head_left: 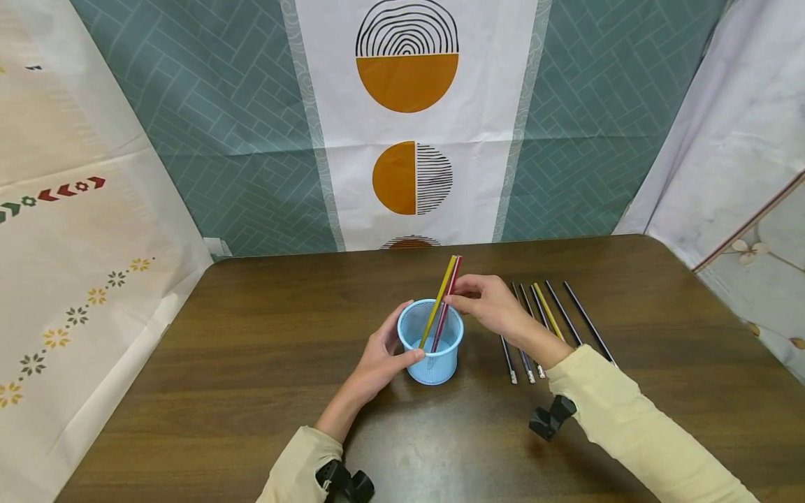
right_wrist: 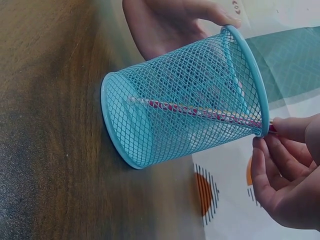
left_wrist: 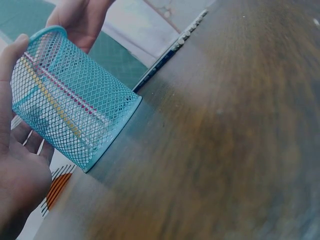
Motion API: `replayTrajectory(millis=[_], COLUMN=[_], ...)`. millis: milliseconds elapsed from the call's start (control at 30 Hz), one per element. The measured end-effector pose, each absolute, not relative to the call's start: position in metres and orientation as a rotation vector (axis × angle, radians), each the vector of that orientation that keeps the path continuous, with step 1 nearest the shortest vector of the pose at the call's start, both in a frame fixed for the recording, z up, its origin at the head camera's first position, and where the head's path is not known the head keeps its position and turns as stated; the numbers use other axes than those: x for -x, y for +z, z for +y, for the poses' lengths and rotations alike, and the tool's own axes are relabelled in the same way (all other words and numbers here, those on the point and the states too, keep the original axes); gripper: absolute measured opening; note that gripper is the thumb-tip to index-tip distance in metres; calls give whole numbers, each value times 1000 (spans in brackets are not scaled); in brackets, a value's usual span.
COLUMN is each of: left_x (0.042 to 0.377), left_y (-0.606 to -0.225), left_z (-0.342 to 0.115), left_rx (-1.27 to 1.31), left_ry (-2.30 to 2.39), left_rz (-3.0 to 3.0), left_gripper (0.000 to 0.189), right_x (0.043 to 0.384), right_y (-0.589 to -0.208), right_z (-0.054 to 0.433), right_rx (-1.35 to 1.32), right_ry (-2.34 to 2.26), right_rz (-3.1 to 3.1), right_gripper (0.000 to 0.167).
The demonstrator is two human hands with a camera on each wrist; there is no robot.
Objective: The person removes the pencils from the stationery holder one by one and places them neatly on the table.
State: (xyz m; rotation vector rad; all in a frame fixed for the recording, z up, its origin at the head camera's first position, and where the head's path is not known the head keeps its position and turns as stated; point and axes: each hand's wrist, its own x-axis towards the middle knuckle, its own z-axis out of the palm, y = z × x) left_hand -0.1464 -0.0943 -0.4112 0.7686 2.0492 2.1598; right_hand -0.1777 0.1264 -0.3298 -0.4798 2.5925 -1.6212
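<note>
A light-blue mesh pencil cup (head_left: 432, 370) stands upright on the table. My left hand (head_left: 380, 360) holds it from the left, thumb at the near rim and fingers around the far side. Inside lean a yellow pencil (head_left: 437, 300) and a red pencil (head_left: 441, 327), both visible through the mesh in the left wrist view. With thumb and fingertips, my right hand (head_left: 493, 304) pinches the red pencil near the cup's rim. In the right wrist view the red pencil (right_wrist: 195, 111) slants down inside the cup (right_wrist: 165, 135), its lower end near the bottom.
Several dark pencils (head_left: 569, 323) and another yellow pencil (head_left: 548, 311) lie in a row on the brown wooden table (head_left: 283, 335), right of the cup and partly under my right forearm. Patterned cloth (head_left: 251, 140) hangs behind the table's far edge.
</note>
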Motion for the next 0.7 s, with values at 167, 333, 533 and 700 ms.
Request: replayTrajectory(millis=[167, 333, 533, 700], left_x=[147, 146, 146, 146], left_y=[-411, -411, -410, -409], left_z=[-94, -94, -94, -93], left_rx=[-769, -768, -754, -742], left_ry=[2157, 2160, 2158, 2156], left_rz=[2054, 2052, 2059, 2063], left_gripper=[81, 82, 83, 78], right_x=[177, 178, 178, 179], right_y=[-330, -331, -330, -328], right_z=[127, 126, 127, 129], right_rx=[492, 491, 484, 520], right_ry=[-1643, -1659, -1670, -1698], right_rz=[2570, 2560, 2606, 2631], right_gripper=[18, 17, 16, 15])
